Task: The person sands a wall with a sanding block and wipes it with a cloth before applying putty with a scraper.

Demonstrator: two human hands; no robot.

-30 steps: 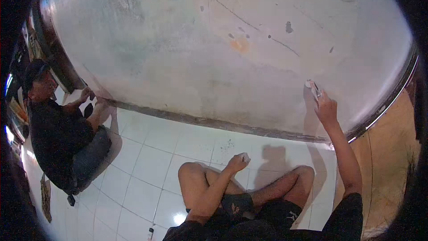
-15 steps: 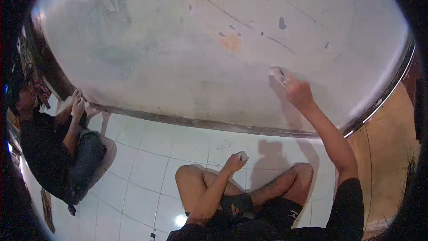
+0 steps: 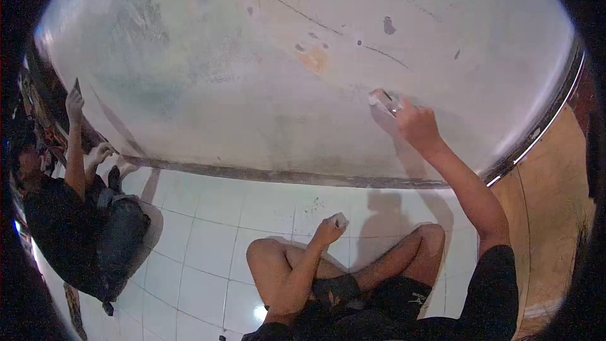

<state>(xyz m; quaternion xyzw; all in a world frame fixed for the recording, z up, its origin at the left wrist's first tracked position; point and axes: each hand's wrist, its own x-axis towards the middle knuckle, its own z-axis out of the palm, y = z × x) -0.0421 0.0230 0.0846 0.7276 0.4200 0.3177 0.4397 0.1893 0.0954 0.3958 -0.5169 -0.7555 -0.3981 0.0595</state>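
My right hand (image 3: pixel 420 127), arm stretched out, is closed on a small flat scraper (image 3: pixel 383 99) with a whitish end and a dark part near the fingers. The scraper is at the face of the large curved pale panel (image 3: pixel 252 120); its shadow falls just below it. Low over my crossed legs, my left hand (image 3: pixel 327 233) is closed round a small whitish lump (image 3: pixel 339 220), whose kind I cannot make out. The panel carries grey blotches, an orange patch (image 3: pixel 314 60) and thin dark scratches.
At the left, another person in dark clothes (image 3: pixel 57 233) sits by the panel, one hand raised with a thin dark tool (image 3: pixel 76 85). A dark edge strip (image 3: pixel 284 175) runs along the panel's bottom. White floor tiles (image 3: pixel 202 246) and a brown board (image 3: pixel 549 215) lie below and right.
My right hand and scraper have shifted slightly left and up in view. The view itself has moved a little. The other person has raised one hand with a thin tool.
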